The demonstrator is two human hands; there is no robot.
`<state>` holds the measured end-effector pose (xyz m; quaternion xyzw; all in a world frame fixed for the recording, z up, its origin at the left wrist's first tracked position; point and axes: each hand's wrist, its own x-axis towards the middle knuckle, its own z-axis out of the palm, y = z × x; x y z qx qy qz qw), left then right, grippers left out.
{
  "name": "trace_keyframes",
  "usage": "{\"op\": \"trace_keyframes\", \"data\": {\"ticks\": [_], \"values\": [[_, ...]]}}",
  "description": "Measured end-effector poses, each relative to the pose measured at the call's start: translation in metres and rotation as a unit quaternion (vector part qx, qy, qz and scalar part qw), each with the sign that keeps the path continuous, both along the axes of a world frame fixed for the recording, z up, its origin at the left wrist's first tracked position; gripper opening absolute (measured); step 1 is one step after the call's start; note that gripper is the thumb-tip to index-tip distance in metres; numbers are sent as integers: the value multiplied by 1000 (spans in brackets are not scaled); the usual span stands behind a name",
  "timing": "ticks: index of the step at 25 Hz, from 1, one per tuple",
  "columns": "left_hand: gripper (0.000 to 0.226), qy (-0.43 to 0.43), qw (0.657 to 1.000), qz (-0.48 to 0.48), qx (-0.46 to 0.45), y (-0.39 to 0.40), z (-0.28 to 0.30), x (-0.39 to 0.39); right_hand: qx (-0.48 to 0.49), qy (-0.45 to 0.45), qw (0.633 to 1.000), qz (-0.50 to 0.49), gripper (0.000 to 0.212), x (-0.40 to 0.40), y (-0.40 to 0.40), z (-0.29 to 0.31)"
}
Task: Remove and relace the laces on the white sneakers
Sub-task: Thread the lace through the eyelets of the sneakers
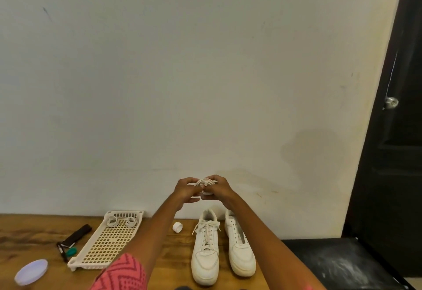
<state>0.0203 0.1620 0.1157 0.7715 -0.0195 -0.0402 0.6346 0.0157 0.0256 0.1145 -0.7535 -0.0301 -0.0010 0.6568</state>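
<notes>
White lace (204, 183), wound into a small coil, is held up in front of the wall, above the far end of the two sneakers. The left hand (186, 190) pinches the coil from nine o'clock and the right hand (217, 189) from three o'clock; both grips are clamped on the lace, fingers curled around the loops, the two hands touching at the fingertips.

Below them, on the wooden surface (34, 228), the pair of white sneakers stands side by side, toes toward the camera. The left sneaker (205, 251) is laced, with its bow ends splayed at the tongue. The right sneaker (239, 246), just beside it at three o'clock, shows bare eyelets and an open throat.

At ten o'clock from the laced shoe lies a small white roll of tape (178, 226). Further toward nine o'clock sits a white perforated plastic tray (107, 244), with two more coiled laces (121, 221) at its far end. Beyond the tray at nine o'clock lie a black marker (62, 252), a dark flat case (77, 236) and a green cap (71, 252). A pale round lid (31, 272) rests at the near left edge. A black door (397, 130) with a metal knob (391, 102) stands at three o'clock.
</notes>
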Motion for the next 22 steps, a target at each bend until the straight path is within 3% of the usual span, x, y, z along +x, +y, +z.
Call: {"op": "trace_keyframes", "data": {"ticks": [3, 6, 8, 10, 14, 16, 18, 19, 20, 22], "values": [[22, -27, 995, 83, 37, 3, 0, 5, -38, -14, 999, 8, 12, -4, -2, 4], [22, -13, 997, 73, 8, 13, 4, 4, -39, -34, 998, -34, 12, -2, -7, 5], [23, 33, 999, 36, -17, 19, 7, 1, 53, -27, 991, -119, 13, 1, -10, 6], [31, 70, 995, 60, -44, 26, 4, 3, 159, -18, 969, -186, 12, 4, -15, 8], [32, 116, 968, 162, -154, 35, -3, 9, 228, -56, 945, -229, 11, 9, -19, 13], [47, 166, 936, 202, -238, 40, -1, 12, 252, -78, 936, -234, 12, 10, -20, 19], [66, 172, 938, 236, -188, 43, -1, 14, 251, -92, 940, -211, 11, 12, -21, 27], [68, 135, 959, 225, -104, 41, -1, 14, 237, -96, 949, -186, 11, 12, -20, 32], [65, 79, 979, 184, -28, 38, 0, 15, 220, -98, 958, -155, 11, 12, -16, 36], [51, -12, 999, 33, 15, 22, 4, 11, 187, -103, 972, -100, 8, 10, -5, 47]]}}
